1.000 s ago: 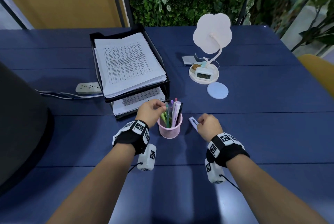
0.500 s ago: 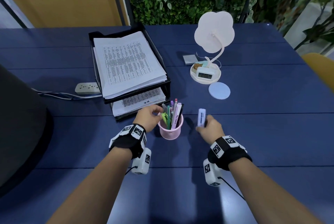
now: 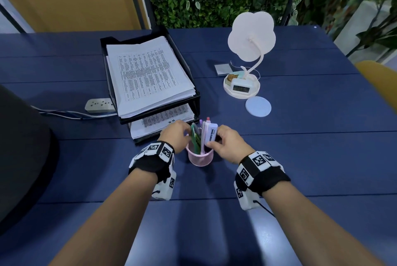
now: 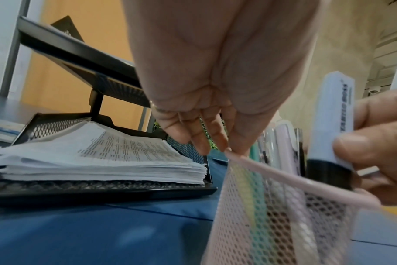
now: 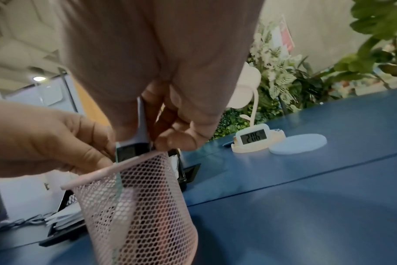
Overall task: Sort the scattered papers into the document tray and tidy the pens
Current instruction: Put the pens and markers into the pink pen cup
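A pink mesh pen cup point(image 3: 200, 157) holding several pens point(image 3: 196, 137) stands on the blue table, just in front of the black two-tier document tray point(image 3: 109, 40). Printed papers point(image 3: 146, 74) are stacked in both tiers. My left hand point(image 3: 184, 134) pinches the cup's rim point(image 4: 267, 166) on its left side. My right hand point(image 3: 214, 143) pinches a pale lavender highlighter point(image 3: 211, 134) upright, black end down, at the cup's mouth. In the right wrist view the highlighter point(image 5: 141, 132) has its dark tip at the cup point(image 5: 136, 206) rim.
A white power strip point(image 3: 100, 105) with cables lies left of the tray. A flower-shaped lamp point(image 3: 251, 36), its base with a small clock point(image 3: 241, 88), and a round coaster point(image 3: 258, 107) stand at the back right. A dark bulky object point(image 3: 21, 147) lies at the left edge.
My right hand lifted the highlighter from the table at the right and carried it left to the cup's mouth. My left hand stayed at the cup's rim.
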A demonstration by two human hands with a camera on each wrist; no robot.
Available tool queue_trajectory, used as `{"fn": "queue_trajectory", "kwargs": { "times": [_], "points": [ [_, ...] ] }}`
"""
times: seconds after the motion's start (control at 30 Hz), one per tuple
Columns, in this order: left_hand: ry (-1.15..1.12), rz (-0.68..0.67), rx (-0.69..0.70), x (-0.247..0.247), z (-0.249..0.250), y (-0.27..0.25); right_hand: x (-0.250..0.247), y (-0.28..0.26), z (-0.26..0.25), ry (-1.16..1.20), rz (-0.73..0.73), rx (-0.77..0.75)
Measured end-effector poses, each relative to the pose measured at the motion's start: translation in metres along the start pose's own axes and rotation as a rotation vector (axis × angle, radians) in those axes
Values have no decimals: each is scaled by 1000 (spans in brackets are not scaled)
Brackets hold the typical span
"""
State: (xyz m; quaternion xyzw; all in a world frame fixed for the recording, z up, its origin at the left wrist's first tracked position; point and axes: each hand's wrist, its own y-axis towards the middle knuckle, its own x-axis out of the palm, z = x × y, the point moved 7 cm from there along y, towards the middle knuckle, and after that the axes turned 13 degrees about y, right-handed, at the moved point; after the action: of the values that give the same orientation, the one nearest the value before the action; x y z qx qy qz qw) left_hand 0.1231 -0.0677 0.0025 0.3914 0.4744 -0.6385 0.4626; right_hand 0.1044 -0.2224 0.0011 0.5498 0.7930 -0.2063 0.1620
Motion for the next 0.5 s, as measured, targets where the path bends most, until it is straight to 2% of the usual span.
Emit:
{"fn": "queue_trajectory", "kwargs": {
  "times": [0.1,0.2,0.5],
  "points": [
    [9,-26,39,2,-3,4,5,3,-2,-137,-106,-8],
    [-23,-42,76,5,-3,4,5,2,2,-159,-153,14],
    [-215,30,5,1,-4,-3,-7,-2,22,73,39,166]
  ]
}}
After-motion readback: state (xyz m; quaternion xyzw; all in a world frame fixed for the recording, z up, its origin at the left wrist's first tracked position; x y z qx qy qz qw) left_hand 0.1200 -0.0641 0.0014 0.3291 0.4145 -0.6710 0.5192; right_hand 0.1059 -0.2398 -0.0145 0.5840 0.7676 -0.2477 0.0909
